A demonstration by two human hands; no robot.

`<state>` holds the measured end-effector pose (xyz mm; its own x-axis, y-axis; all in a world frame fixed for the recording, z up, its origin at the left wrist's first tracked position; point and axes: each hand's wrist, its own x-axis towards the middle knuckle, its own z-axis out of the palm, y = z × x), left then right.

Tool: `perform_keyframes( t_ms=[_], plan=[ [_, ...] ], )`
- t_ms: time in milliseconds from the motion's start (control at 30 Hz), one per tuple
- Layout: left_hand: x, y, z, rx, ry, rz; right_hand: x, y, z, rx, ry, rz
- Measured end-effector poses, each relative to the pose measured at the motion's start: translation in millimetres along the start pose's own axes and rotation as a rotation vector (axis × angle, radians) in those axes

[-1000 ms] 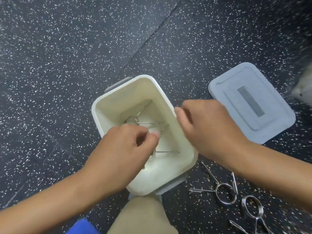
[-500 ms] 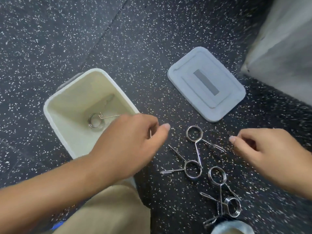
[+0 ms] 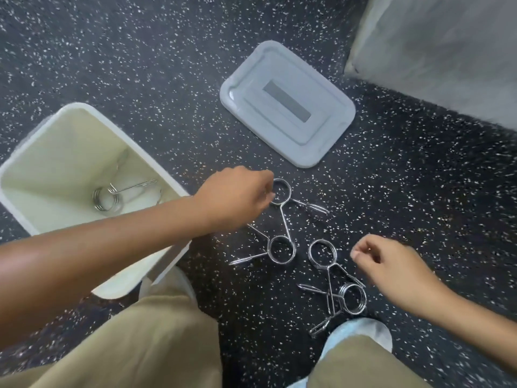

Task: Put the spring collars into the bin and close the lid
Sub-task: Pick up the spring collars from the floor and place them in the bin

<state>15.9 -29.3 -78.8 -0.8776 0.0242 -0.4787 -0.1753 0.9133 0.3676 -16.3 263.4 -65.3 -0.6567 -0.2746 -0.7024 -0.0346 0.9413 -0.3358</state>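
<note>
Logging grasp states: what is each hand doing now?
Left hand: fingertips at the top spring collar; grip cannot be told.
Right hand: loosely curled, holding nothing.

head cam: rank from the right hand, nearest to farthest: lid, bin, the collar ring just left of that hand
From the right hand:
1. Spring collar, just to its left on the floor.
2. Lid, lying flat farther ahead.
3. Bin, far left, past the left arm.

The spring collars are bright, glossy coiled metal wire. The bin is smooth, slightly glossy off-white plastic; its lid is matt grey plastic. The floor looks like dark, speckled, matt rubber. The trousers are tan cloth.
</note>
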Motion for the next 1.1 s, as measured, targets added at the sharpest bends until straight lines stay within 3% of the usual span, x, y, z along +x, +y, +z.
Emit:
perform_keyframes(
  t_ms=[100, 300, 500, 767, 1100],
  plan=[
    [22.6, 0.5, 16.1, 0.103, -0.091, 0.057, 8.5, 12.2, 23.8, 0.065, -0.049, 0.095],
    [52.7, 13.4, 48.5, 0.186, -0.159, 0.054, 30.5, 18.5, 65.3, 0.615, -0.167, 0.516],
    [57.4, 11.6, 64.6, 0.285, -0.150, 0.073, 36.8, 15.8, 85.9, 0.751, -0.102, 0.634],
    [57.7, 0.9, 72.7, 0.290, -0.103, 0.132, 39.0, 13.1, 89.2, 0.725, 0.058, 0.669],
    [52.9, -0.7, 64.8, 0.333, 0.061, 0.247, 31.1, 12.0, 69.5, 0.630, 0.152, 0.545]
  ],
)
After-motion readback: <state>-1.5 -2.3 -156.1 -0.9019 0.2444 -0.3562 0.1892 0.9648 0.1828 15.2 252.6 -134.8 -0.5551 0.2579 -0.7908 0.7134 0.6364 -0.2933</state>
